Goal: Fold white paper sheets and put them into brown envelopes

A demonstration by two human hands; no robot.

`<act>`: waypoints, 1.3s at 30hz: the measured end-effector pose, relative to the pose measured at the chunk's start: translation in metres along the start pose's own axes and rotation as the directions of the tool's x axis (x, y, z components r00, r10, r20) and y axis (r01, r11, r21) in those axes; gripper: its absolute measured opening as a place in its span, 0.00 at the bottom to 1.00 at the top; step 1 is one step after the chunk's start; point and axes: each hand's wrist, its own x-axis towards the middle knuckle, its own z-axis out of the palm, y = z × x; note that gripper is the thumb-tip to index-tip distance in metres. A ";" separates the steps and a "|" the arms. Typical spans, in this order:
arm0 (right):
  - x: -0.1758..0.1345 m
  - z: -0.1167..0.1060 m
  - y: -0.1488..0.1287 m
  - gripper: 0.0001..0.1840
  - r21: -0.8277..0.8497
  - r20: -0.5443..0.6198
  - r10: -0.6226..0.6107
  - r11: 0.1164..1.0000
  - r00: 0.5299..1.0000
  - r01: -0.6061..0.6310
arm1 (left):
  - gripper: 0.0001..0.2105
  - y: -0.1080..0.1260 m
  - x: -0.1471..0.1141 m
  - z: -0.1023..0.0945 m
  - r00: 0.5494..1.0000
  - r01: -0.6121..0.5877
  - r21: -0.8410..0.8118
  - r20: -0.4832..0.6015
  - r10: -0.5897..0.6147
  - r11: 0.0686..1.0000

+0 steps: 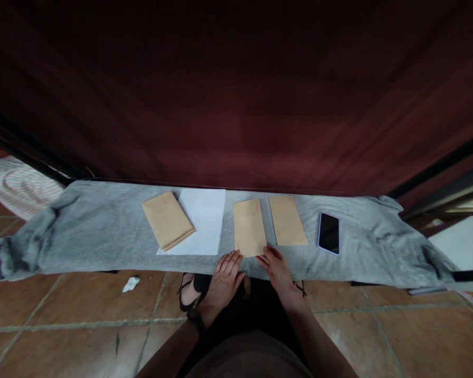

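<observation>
A brown paper envelope (250, 227) lies in front of me on the grey cloth, its long side pointing away. My left hand (226, 277) rests flat at its lower left corner, with fingers stretched out and the tips on the paper's edge. At the lower right corner, my right hand (276, 270) has its fingers curled in and closed on the envelope's edge. Just to the right lies a second brown envelope (287, 220), apart from both hands. On the left, a stack of brown envelopes (167, 219) partly covers some white paper sheets (205, 218).
A phone (329, 233) with a pale purple edge lies right of the envelopes. Grey cloth (102, 226) covers the narrow surface, with a dark red curtain (236, 115) behind it. A crumpled white scrap (131, 284) is on the tiled floor (90, 299).
</observation>
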 end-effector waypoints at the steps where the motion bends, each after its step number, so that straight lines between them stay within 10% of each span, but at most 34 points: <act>1: -0.003 0.003 0.002 0.22 0.056 0.014 0.032 0.998 0.999 -0.033 | 0.23 0.000 0.000 0.000 1.000 0.002 -0.002 -0.002 -0.002 1.000; 8: -0.002 0.012 0.001 0.25 0.212 -0.003 0.102 0.972 0.995 -0.099 | 0.27 0.000 -0.002 -0.003 0.999 0.029 -0.047 -0.017 -0.030 0.998; 21: 0.063 -0.094 -0.043 0.14 0.183 -0.211 0.047 0.983 0.976 -0.008 | 0.27 -0.003 -0.003 0.003 0.999 0.027 -0.009 -0.015 -0.028 1.000; 39: 0.052 -0.113 -0.037 0.14 0.100 -0.171 0.156 0.985 0.973 -0.141 | 0.25 -0.003 -0.003 -0.003 0.999 0.031 -0.041 -0.016 -0.031 0.999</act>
